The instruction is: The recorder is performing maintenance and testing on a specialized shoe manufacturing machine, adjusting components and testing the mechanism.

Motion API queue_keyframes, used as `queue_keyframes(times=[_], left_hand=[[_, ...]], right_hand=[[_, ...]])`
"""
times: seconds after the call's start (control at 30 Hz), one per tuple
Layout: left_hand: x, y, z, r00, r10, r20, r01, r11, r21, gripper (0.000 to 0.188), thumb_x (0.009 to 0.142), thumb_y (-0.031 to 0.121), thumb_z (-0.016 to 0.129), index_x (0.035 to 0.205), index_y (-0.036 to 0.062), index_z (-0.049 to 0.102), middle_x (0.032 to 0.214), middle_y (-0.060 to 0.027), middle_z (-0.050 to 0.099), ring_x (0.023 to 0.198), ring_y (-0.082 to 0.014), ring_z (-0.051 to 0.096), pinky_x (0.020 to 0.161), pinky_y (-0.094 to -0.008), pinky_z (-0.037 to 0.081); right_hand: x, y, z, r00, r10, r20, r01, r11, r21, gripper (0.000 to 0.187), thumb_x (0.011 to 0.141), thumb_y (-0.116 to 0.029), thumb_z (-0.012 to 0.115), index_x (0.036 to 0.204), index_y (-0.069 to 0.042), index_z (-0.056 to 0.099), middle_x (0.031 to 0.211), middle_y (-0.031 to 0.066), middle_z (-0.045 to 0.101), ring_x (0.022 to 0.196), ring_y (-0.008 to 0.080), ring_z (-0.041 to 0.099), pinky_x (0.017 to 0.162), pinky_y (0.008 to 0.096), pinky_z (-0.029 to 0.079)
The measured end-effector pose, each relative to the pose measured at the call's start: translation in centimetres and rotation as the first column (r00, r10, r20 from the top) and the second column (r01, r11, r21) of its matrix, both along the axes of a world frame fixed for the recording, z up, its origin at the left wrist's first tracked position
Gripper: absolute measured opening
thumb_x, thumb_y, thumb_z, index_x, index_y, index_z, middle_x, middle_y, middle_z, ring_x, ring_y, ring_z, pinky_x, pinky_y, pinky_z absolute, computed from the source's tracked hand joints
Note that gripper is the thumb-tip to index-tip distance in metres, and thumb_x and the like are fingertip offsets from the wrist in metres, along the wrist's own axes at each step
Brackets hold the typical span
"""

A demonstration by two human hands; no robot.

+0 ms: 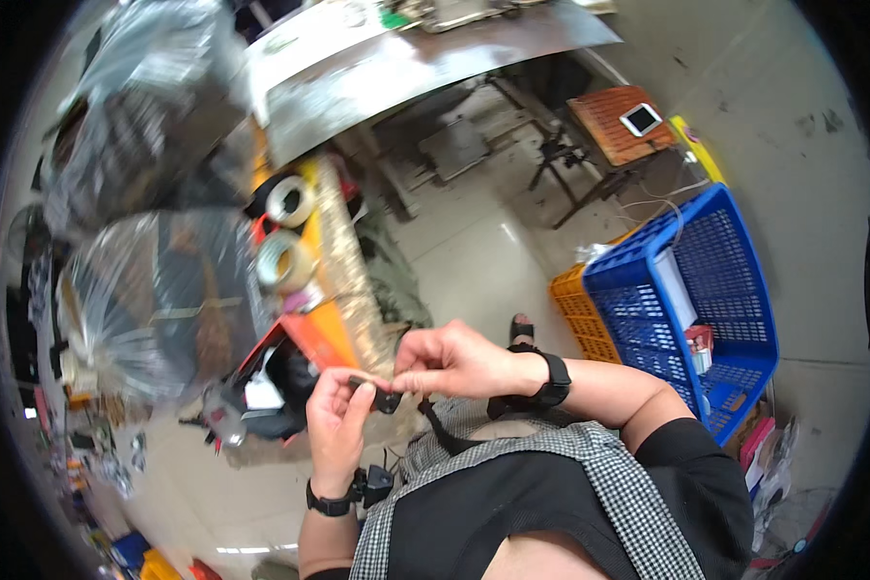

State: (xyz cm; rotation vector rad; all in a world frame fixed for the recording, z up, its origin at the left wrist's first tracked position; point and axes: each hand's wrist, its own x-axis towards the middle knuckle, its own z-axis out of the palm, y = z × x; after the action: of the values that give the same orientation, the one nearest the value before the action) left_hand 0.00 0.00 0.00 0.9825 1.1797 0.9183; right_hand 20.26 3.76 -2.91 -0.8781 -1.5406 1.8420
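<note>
Left hand and right hand, fingers curled, pinch 1 small black clip

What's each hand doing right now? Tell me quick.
Left hand: closed on a small black clip.
Right hand: pinching the same clip.

tape rolls left, crates right, phone on stool behind

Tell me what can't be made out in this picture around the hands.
- Small black clip-like piece, head view: mostly covered by the fingers of the left hand and right hand; its shape is unclear.
- Clear plastic bags: contents blurred.
- Blue plastic crate: items inside too small to identify.
- Lower left rim: clutter smeared by fisheye bending.
</note>
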Motion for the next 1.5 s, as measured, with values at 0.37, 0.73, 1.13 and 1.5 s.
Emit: queue_keyframes(times=[0.37, 0.73, 1.13, 1.5], left_hand=[[19.0, 6.4, -0.2, 0.985, -0.139, 0.104, 0.144, 0.989, -0.041, 0.014, 0.093, 0.012, 0.054, 0.099, 0.0013, 0.048, 0.083, -0.0072, 0.058, 0.069, -0.0122, 0.059, 0.063, -0.0272, 0.053], [21.0, 17.7, -1.8, 0.967, -0.094, 0.237, 0.117, 0.990, -0.084, 0.013, 0.094, 0.012, 0.050, 0.101, 0.0009, 0.049, 0.085, -0.0070, 0.058, 0.077, -0.0113, 0.058, 0.065, -0.0273, 0.055], [17.2, 40.4, -2.2, 0.983, -0.148, 0.105, 0.148, 0.989, 0.012, 0.013, 0.093, 0.010, 0.051, 0.100, -0.0007, 0.051, 0.082, -0.0047, 0.058, 0.076, -0.0092, 0.057, 0.063, -0.0253, 0.053], [20.7, 55.5, -12.3, 0.973, -0.138, -0.184, 0.131, 0.990, -0.049, 0.015, 0.086, 0.006, 0.058, 0.100, 0.0040, 0.058, 0.084, -0.0031, 0.060, 0.076, -0.0094, 0.057, 0.060, -0.0259, 0.053]], right_hand=[[18.5, 3.3, 1.1, 0.995, -0.097, -0.006, 0.096, 0.978, 0.185, 0.019, 0.088, -0.022, 0.062, 0.088, -0.004, 0.056, 0.061, 0.0039, 0.055, 0.053, 0.0129, 0.049, 0.050, 0.0279, 0.040], [21.6, 14.6, 1.3, 0.998, -0.053, 0.024, 0.043, 0.953, 0.301, 0.017, 0.086, -0.016, 0.062, 0.095, -0.003, 0.056, 0.071, 0.0062, 0.060, 0.058, 0.0143, 0.054, 0.054, 0.0283, 0.041], [18.6, 35.5, 2.7, 0.964, -0.164, 0.209, 0.050, 0.885, 0.463, 0.042, 0.079, -0.016, 0.071, 0.115, -0.004, 0.054, 0.089, 0.0090, 0.059, 0.077, 0.0158, 0.059, 0.067, 0.0284, 0.050], [26.8, 53.5, 5.9, 0.880, -0.436, 0.189, 0.371, 0.879, 0.299, 0.013, 0.086, -0.008, 0.063, 0.097, 0.000, 0.061, 0.085, -0.0016, 0.062, 0.079, 0.0038, 0.056, 0.069, 0.0186, 0.045]])
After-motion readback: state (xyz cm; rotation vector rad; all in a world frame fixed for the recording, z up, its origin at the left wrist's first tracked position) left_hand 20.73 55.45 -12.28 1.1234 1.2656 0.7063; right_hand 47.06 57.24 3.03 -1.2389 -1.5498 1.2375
